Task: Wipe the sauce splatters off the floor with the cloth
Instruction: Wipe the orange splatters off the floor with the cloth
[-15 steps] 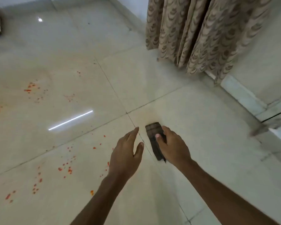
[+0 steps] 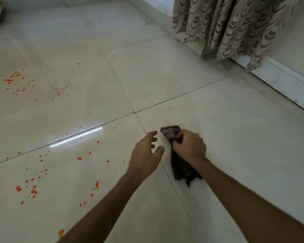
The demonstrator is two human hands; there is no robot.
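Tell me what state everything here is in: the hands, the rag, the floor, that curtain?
Right hand: closed, gripping the dark cloth.
Left hand: open, empty.
Dark cloth: bunched, hanging from the fist.
Sauce splatters: unwiped, orange-red.
Tiled floor: glossy, spotted on the left.
Curtain: hanging in folds.

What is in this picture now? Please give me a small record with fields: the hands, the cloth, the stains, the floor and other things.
right hand: right hand closed on the cloth
left hand: left hand open, fingers spread, holding nothing, beside the cloth
cloth: dark cloth, bunched, one end past the fingers, the other hanging below the wrist
stains: orange-red sauce splatters scattered on the left tiles, none wiped yet
floor: glossy beige tiled floor with dark joints
other: patterned curtain at upper right
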